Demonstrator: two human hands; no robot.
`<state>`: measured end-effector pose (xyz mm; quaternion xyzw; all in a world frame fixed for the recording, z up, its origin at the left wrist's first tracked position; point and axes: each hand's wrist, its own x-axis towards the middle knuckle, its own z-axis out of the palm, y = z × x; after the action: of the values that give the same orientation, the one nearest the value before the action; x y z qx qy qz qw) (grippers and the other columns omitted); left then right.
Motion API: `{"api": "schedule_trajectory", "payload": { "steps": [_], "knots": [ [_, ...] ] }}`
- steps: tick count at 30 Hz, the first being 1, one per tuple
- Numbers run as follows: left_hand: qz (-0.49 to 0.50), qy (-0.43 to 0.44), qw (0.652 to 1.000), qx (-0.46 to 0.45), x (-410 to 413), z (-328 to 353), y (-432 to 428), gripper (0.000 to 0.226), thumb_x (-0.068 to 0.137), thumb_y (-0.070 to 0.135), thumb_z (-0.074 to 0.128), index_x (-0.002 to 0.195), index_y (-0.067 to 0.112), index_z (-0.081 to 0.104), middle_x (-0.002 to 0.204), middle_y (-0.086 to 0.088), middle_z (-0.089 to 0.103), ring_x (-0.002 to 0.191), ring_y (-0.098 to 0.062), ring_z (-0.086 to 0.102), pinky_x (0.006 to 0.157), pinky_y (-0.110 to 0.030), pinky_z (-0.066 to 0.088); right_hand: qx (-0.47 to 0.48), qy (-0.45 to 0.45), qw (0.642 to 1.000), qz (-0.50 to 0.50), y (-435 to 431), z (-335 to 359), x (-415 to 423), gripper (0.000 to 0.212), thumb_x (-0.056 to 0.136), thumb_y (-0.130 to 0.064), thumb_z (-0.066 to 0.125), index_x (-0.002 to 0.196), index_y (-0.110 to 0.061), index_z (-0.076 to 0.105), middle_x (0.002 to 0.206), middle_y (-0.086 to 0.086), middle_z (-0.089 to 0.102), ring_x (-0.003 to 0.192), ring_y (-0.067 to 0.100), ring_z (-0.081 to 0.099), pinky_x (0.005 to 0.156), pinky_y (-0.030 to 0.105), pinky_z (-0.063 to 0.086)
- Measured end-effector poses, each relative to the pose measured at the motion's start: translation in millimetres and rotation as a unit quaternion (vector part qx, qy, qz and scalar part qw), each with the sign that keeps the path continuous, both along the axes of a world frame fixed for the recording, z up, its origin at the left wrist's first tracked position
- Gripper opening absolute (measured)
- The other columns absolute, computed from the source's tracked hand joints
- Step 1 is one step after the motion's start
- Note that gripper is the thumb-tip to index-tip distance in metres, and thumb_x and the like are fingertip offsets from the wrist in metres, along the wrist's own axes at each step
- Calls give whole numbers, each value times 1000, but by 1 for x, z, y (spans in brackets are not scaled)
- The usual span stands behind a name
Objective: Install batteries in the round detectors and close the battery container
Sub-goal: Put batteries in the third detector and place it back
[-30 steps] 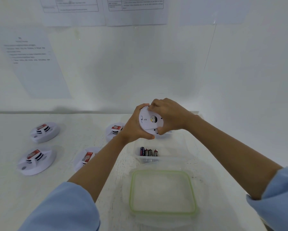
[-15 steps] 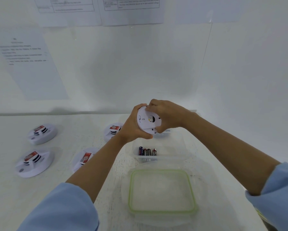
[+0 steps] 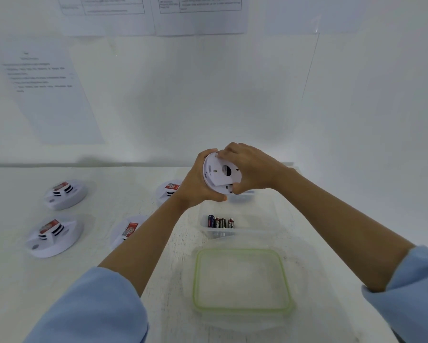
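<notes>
I hold a white round detector (image 3: 216, 175) in the air above the table, its flat back plate facing me. My left hand (image 3: 195, 184) grips its left rim and underside. My right hand (image 3: 251, 167) grips the back plate from the right, with fingers curled over its top edge and thumb at the bottom. Below them stands the clear battery container (image 3: 262, 219), uncovered, with several batteries (image 3: 220, 222) lying in a row inside. Its clear lid (image 3: 241, 280) with a green seal lies flat on the table, nearer to me.
Several more white round detectors with red labels sit on the white table at the left: one (image 3: 65, 194), one (image 3: 54, 235), one (image 3: 126, 231) partly behind my left forearm, and one (image 3: 169, 190). Paper sheets hang on the white wall behind.
The back plate has turned in my hands: its round hole now shows dark where a yellowish spot showed before. My hands stay in the same place over the container.
</notes>
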<state>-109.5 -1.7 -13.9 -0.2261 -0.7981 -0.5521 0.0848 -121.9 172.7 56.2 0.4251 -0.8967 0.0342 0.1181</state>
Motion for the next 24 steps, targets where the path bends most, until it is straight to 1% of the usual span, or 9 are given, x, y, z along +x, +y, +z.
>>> {"api": "schedule_trajectory", "payload": {
  "steps": [2, 6, 9, 13, 15, 17, 20, 22, 24],
  "knots": [
    [-4, -3, 1000, 6, 2, -1, 1, 102, 44, 29, 80, 131, 15, 29, 124, 9, 43, 109, 9, 48, 90, -12, 44, 7, -2, 1000, -2, 1, 0, 3, 70, 63, -30, 77, 121, -2, 51, 108, 15, 54, 90, 29, 51, 79, 36, 46],
    [-11, -18, 1000, 9, 5, -2, 3, 102, 42, 26, 81, 130, 21, 29, 125, 10, 43, 107, 9, 50, 84, -13, 47, 32, 2, 999, -8, 5, -4, 6, 70, 63, -24, 75, 125, -4, 48, 116, 16, 51, 97, 29, 49, 81, 34, 44],
    [0, -8, 1000, 3, 5, -1, 4, 102, 41, 29, 80, 129, 20, 29, 124, 11, 44, 107, 11, 49, 84, -10, 45, 30, -7, 999, -15, 10, -6, 7, 72, 66, -26, 74, 129, -7, 46, 119, 14, 49, 99, 29, 49, 83, 34, 42],
    [7, 3, 1000, 2, 8, 4, 9, 100, 42, 32, 79, 128, 21, 29, 126, 6, 43, 110, 13, 46, 88, -7, 41, -8, 7, 999, -39, 19, -6, 4, 72, 60, -33, 75, 125, -11, 52, 115, 11, 55, 94, 28, 53, 77, 29, 31],
    [1, 3, 1000, 5, 12, 4, 11, 99, 44, 30, 79, 128, 20, 29, 126, 7, 42, 109, 13, 47, 87, -6, 41, -35, 5, 998, -47, 23, -6, 6, 73, 58, -35, 74, 125, -14, 53, 117, 8, 53, 100, 27, 52, 82, 28, 26],
    [-1, -2, 1000, 14, 17, 2, 10, 99, 44, 28, 79, 128, 19, 28, 124, 9, 42, 109, 12, 48, 85, -7, 43, -57, -12, 997, -54, 25, -6, 11, 75, 56, -37, 71, 126, -17, 52, 126, 5, 46, 112, 25, 45, 88, 29, 24],
    [3, -18, 999, 33, 29, -3, 5, 102, 43, 21, 82, 129, 18, 28, 124, 9, 45, 109, 7, 51, 83, -13, 47, -75, -52, 994, -62, 26, -6, 26, 79, 52, -43, 63, 126, -19, 50, 134, 3, 37, 122, 22, 35, 98, 31, 20],
    [5, -26, 999, 43, 39, -7, -1, 106, 42, 14, 85, 131, 17, 28, 124, 8, 46, 109, 4, 52, 81, -17, 50, -102, -81, 989, -65, 28, -7, 38, 76, 54, -39, 71, 125, -20, 51, 132, 2, 38, 121, 20, 35, 98, 29, 18],
    [7, -28, 998, 50, 49, -9, -7, 108, 41, 5, 86, 132, 16, 28, 124, 6, 46, 109, 4, 52, 79, -16, 51, -138, -103, 982, -70, 31, -7, 52, 71, 58, -26, 78, 124, -20, 52, 126, 1, 45, 116, 19, 41, 97, 28, 21]
  ]
}}
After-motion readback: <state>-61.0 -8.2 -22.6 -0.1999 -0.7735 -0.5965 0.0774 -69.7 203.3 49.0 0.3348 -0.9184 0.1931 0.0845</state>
